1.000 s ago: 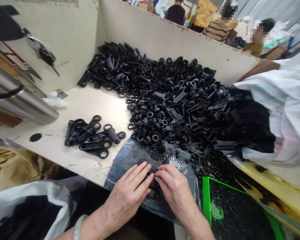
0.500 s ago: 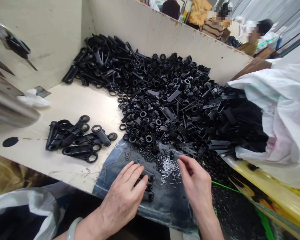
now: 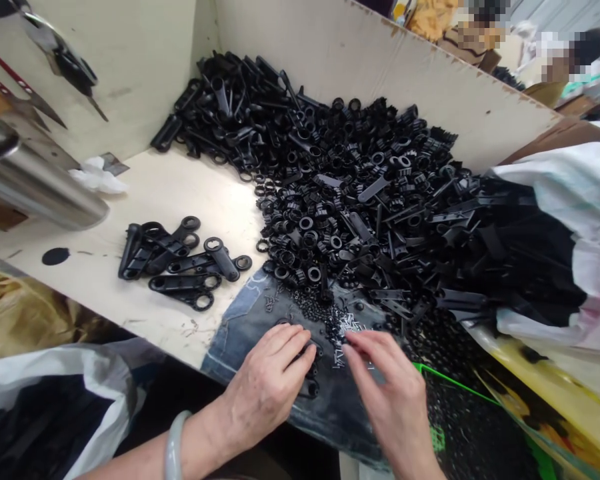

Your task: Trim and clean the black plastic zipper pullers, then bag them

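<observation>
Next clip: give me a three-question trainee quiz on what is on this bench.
1. True or false: the left hand rests on black parts lying on the denim cloth.
2. What do the right hand fingertips touch? A) small metal pins B) steel flask C) white bag
3. Which side of the big black pile holds the small separate group of flat parts?

Key: 1 true; 2 A; 3 the left.

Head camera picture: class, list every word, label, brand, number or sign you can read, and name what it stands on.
None can be read.
Black plastic parts: no marking legible.
Metal flask: plain.
Wooden board: bare.
Yellow sheet: printed, but too blurred to read.
</observation>
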A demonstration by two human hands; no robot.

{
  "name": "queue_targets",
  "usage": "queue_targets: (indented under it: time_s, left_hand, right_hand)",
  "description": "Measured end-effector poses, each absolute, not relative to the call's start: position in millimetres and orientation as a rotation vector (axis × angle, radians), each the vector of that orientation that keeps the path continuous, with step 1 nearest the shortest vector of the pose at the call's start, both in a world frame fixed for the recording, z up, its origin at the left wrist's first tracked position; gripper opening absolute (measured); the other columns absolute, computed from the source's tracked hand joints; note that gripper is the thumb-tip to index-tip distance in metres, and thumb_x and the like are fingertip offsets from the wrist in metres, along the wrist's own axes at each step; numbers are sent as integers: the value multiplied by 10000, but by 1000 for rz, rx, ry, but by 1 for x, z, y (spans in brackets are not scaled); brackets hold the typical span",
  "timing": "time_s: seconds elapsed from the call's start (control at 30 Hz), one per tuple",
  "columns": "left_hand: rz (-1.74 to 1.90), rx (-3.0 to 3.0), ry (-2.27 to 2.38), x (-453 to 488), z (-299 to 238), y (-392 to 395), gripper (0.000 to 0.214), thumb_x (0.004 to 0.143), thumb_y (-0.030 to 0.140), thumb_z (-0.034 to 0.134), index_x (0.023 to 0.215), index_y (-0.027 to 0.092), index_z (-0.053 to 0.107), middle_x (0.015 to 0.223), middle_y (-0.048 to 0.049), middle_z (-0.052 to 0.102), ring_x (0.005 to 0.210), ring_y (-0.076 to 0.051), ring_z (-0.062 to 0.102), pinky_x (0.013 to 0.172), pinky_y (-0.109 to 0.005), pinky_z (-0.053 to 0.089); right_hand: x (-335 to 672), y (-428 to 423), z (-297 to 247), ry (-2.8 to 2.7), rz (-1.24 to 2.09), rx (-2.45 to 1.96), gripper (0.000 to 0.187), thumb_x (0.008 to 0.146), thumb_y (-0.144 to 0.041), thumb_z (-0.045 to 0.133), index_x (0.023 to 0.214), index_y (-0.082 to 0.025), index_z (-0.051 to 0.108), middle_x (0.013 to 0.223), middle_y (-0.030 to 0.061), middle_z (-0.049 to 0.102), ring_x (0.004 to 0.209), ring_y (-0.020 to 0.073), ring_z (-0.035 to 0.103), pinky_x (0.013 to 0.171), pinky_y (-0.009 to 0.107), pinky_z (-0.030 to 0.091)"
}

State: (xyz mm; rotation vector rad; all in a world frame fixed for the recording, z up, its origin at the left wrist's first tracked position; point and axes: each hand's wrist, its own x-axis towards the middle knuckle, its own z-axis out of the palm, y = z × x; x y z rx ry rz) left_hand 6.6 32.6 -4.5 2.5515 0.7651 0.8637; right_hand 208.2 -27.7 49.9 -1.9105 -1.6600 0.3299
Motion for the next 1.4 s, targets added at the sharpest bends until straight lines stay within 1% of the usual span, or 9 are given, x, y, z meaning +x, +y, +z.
queue_targets:
  time_s: [0.17, 0.3, 0.5, 0.67, 0.87, 1.03, 1.17, 1.27, 1.4]
  left_hand:
    - [815, 2569, 781, 4, -7, 30, 331, 952, 83, 514, 1238, 105, 679, 1290, -160, 702, 1234, -317, 631, 1041, -506, 550]
    - [827, 2563, 781, 4, -8, 30, 344, 949, 94, 525, 1263, 94, 664, 1307, -173, 689, 1250, -315, 617, 1059, -510, 538]
    - [873, 2529, 765, 5, -6, 31, 324, 946, 72, 520, 1234, 81, 669, 1261, -173, 702, 1210, -298, 628, 1077, -509, 528]
    - [857, 2514, 767, 4, -7, 31, 301, 955, 83, 525, 1219, 73, 670, 1260, -157, 694, 1223, -299, 613, 1118, -502, 491]
    - [823, 2510, 759, 4, -5, 32, 295, 982, 110, 493, 1218, 83, 669, 1266, -148, 687, 1227, -292, 604, 1145, -497, 459]
    - [850, 2499, 762, 3, -2, 33, 279, 977, 123, 515, 1201, 51, 665, 1245, -165, 690, 1202, -282, 602, 1134, -480, 463]
    - [848, 2502, 747, 3, 0, 35, 271, 991, 131, 495, 1190, 66, 667, 1209, -150, 702, 1184, -267, 604, 1117, -461, 478]
    - [826, 2495, 749, 2, 2, 36, 281, 991, 125, 487, 1202, 61, 660, 1203, -148, 697, 1184, -274, 600, 1111, -463, 476]
    - [815, 2504, 736, 3, 2, 36, 278, 989, 123, 493, 1202, 59, 660, 1202, -152, 691, 1183, -279, 597, 1102, -467, 478]
  right_hand:
    - [188, -36, 42, -1841, 327, -1843, 167, 1017, -223, 545, 1140, -225, 659, 1010, 42, 757, 847, 175, 757, 758, 259, 599]
    - [185, -29, 46, -1952, 351, -1784, 167, 1018, -189, 530, 1119, -234, 655, 1002, 36, 736, 871, 167, 741, 786, 254, 592]
    - [185, -20, 54, -2045, 367, -1746, 136, 1023, -173, 525, 1056, -235, 642, 926, 27, 688, 807, 149, 712, 743, 233, 569]
    - [187, -15, 55, -2162, 353, -1715, 136, 1035, -176, 503, 994, -233, 620, 901, 33, 672, 774, 154, 702, 709, 237, 559]
    - [193, -14, 54, -2155, 390, -1682, 98, 1029, -207, 542, 980, -225, 624, 923, 42, 685, 799, 154, 713, 725, 236, 570]
    - [194, -23, 44, -2163, 285, -1634, 104, 993, -146, 592, 1057, -211, 644, 985, 62, 698, 869, 161, 720, 806, 255, 586]
    - [192, -25, 40, -2133, 208, -1600, 132, 980, -107, 606, 1081, -183, 643, 999, 77, 695, 895, 157, 713, 840, 255, 578]
    - [192, -24, 42, -2120, 293, -1598, 111, 983, -118, 607, 1071, -180, 635, 984, 69, 693, 908, 156, 706, 849, 252, 575]
    - [197, -21, 50, -2111, 495, -1654, 110, 1002, -180, 596, 1104, -206, 629, 972, 40, 697, 856, 141, 702, 795, 236, 586]
